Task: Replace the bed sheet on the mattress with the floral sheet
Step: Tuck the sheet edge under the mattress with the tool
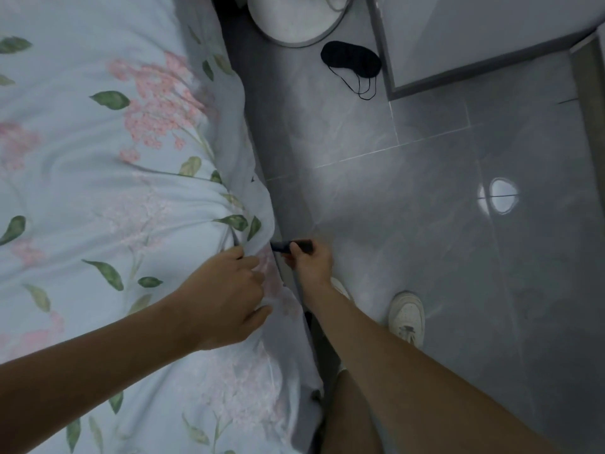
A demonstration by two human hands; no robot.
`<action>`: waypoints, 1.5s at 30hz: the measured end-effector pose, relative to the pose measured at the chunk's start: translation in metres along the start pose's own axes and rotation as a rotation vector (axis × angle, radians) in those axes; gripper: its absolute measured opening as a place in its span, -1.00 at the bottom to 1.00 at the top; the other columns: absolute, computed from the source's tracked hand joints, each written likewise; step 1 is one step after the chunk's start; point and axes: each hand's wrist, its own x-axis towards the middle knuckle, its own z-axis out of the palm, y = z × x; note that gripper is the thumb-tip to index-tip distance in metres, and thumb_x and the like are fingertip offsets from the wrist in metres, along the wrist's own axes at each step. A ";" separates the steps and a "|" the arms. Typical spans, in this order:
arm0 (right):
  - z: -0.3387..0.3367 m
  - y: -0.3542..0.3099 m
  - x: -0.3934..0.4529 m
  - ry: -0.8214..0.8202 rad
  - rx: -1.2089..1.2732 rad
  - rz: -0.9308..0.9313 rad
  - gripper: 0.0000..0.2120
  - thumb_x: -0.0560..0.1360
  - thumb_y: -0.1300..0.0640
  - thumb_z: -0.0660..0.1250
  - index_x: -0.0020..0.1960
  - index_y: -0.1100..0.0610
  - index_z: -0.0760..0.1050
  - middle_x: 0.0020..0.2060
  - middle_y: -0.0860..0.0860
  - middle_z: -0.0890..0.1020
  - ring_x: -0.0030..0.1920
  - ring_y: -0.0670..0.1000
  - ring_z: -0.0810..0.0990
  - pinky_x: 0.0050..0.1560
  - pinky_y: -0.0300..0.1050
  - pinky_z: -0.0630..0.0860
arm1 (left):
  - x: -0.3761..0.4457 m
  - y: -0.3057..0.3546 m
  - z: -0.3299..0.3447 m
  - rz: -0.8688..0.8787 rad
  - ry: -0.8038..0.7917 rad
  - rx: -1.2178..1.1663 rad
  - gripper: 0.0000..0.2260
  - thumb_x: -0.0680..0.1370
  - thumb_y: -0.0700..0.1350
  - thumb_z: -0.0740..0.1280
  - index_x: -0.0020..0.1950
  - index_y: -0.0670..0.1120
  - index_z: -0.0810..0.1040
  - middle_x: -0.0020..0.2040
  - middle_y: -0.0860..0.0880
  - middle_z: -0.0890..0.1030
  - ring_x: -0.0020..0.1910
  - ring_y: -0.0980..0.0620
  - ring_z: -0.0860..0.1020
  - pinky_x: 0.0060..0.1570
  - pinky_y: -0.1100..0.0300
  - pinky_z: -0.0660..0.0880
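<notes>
The floral sheet, pale blue with pink blossoms and green leaves, covers the mattress across the left half of the view. It bunches into folds at the bed's right edge. My left hand pinches a fold of the sheet at that edge. Just to its right, my right hand grips a small dark strap or clip that sticks out from the bed's side. The mattress itself is hidden under the sheet.
Grey tiled floor fills the right side. A black sleep mask lies on the floor near a round white base. A grey cabinet stands at the top right. My white shoe is on the floor beside the bed.
</notes>
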 end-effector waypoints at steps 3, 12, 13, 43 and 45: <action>0.022 0.008 0.010 -0.153 -0.097 0.038 -0.93 0.59 0.27 0.39 -0.04 0.21 0.66 -0.10 0.18 0.72 -0.03 0.21 0.71 0.08 0.22 0.66 | 0.001 0.002 0.002 -0.022 -0.069 0.003 -0.50 0.62 0.18 0.00 -0.27 0.01 0.60 -0.28 0.03 0.56 -0.18 -0.04 0.49 0.00 -0.01 0.36; -0.106 -0.049 -0.018 0.045 -0.078 -0.162 -0.92 0.66 0.35 0.28 -0.01 0.28 0.49 -0.10 0.15 0.63 -0.17 -0.01 0.73 -0.02 0.01 0.71 | 0.023 0.010 0.044 -0.125 0.037 -0.046 -0.59 0.58 0.09 0.11 -0.10 -0.03 0.72 -0.11 -0.03 0.60 -0.03 -0.07 0.50 0.28 0.00 0.34; -0.110 -0.054 -0.028 0.019 -0.114 -0.191 -0.94 0.65 0.35 0.29 0.01 0.30 0.50 -0.11 0.14 0.64 -0.16 -0.01 0.74 -0.02 0.00 0.71 | 0.016 0.016 0.045 -0.155 0.106 -0.089 -0.62 0.56 0.10 0.16 0.01 -0.05 0.72 0.05 -0.06 0.61 0.10 -0.09 0.51 0.43 -0.02 0.29; 0.023 0.342 -0.403 -1.423 -1.744 -1.566 -0.87 0.62 0.12 0.28 0.15 0.11 0.46 0.08 0.07 0.40 0.00 0.09 0.38 0.01 0.00 0.51 | -0.442 0.539 0.353 -2.097 0.106 -1.099 -0.26 0.52 0.42 0.13 0.61 0.08 0.17 0.59 -0.17 0.21 0.56 -0.28 0.18 0.39 -0.34 0.33; 0.029 0.379 -0.427 -1.435 -1.803 -1.563 -0.88 0.60 0.20 0.27 0.14 0.14 0.48 0.08 0.10 0.39 0.01 0.12 0.39 0.03 0.05 0.51 | -0.469 0.561 0.373 -2.134 0.117 -1.119 -0.28 0.55 0.39 0.19 0.62 0.09 0.15 0.61 -0.15 0.19 0.57 -0.26 0.16 0.42 -0.32 0.31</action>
